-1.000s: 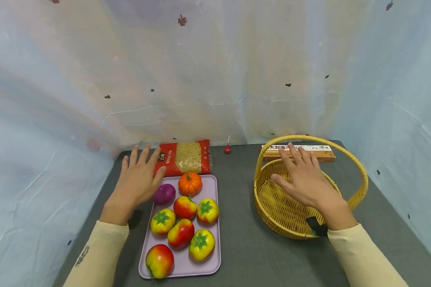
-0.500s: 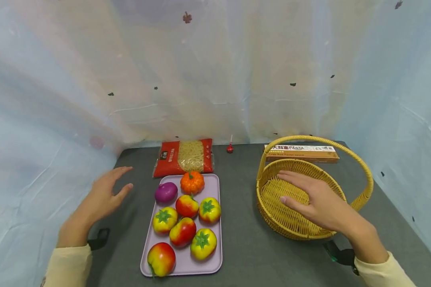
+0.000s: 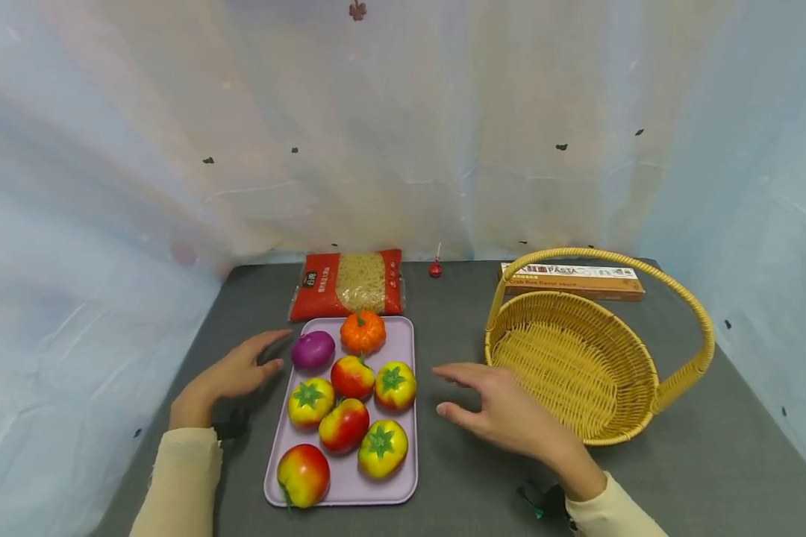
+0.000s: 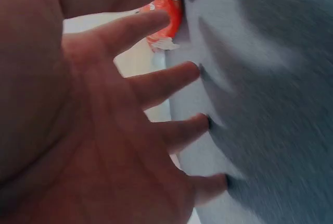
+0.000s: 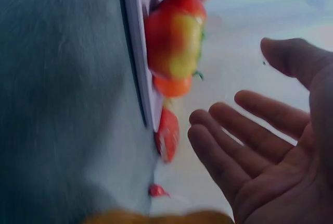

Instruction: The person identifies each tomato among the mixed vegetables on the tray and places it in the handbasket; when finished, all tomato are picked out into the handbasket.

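A lilac tray [image 3: 349, 488] holds several red-and-yellow fruits [image 3: 344, 426], yellow fruits with green leafy tops [image 3: 383, 449], a small orange pumpkin [image 3: 363, 332] and a purple oval vegetable [image 3: 313, 350]. My left hand [image 3: 238, 369] is at the tray's left side, fingertips close to the purple vegetable. Its fingers are spread over the dark tabletop in the left wrist view, holding nothing. To the tray's right hovers my right hand [image 3: 504, 406], fingers extended toward the tray and thumb apart. Its palm [image 5: 281, 182] shows bare in the right wrist view.
Right of the tray stands a yellow wicker basket [image 3: 564, 373] with a tall arched handle [image 3: 594, 253]. Behind it lies a pasta box [image 3: 571, 282]. A red pasta bag [image 3: 349, 283] borders the tray's far edge, and a red lollipop [image 3: 435, 268] lies near the curtain [image 3: 430, 112].
Both hands were raised with fingers spread, the right one over the basket. The left drew back, then came in to the tray's left side; the right moved left to the tray's right side.
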Tool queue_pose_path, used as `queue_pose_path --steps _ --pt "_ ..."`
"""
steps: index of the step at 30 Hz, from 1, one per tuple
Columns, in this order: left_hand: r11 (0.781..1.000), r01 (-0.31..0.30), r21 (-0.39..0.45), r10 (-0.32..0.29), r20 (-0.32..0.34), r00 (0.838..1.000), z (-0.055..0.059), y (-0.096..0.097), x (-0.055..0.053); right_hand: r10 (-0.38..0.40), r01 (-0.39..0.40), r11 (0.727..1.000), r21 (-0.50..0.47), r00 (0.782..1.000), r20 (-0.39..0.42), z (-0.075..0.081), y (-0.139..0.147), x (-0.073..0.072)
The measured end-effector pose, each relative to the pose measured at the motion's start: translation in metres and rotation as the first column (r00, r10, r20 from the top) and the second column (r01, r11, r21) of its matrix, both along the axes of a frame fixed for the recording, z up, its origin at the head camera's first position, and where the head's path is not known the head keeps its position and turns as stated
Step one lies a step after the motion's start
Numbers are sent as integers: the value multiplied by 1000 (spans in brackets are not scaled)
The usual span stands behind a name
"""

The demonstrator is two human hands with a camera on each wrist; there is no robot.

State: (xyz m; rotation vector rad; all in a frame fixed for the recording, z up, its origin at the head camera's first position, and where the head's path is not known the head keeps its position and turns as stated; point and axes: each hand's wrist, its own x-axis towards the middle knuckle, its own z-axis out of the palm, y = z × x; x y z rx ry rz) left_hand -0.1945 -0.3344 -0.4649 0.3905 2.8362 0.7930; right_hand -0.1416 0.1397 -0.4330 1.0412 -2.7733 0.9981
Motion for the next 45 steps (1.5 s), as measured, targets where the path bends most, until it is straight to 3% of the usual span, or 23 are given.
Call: queue_pose_path --steps 6,10,13,20,27,33,41,45 --pt "1000 -14 -4 15 118 993 7 6 -12 28 -29 999 37 1000 7 -6 -33 -8" --pt "997 -74 -33 80 236 969 12 12 -12 -1 1 999 36 1000 2 -9 -50 -12" --pt "993 -97 -67 112 276 955 14 15 -9 -21 21 999 24 1000 9 -12 -60 -15" --pt "991 -95 -94 117 273 955 14 19 -11 -35 37 999 -34 997 71 -25 -72 -20" --pt "989 -108 -104 133 277 952 13 18 -12 42 -36 997 -62 994 97 -34 -80 -25" --pt "988 -103 -113 130 274 953 16 18 -11 79 -77 997 -26 990 119 -33 -78 -24" --pt "989 -106 -107 132 282 950 14 24 -13 42 -37 998 -48 994 105 -29 -70 -23" --pt "988 -109 -107 136 282 950 13 26 -15 65 -59 996 -71 994 86 -23 -66 -23"
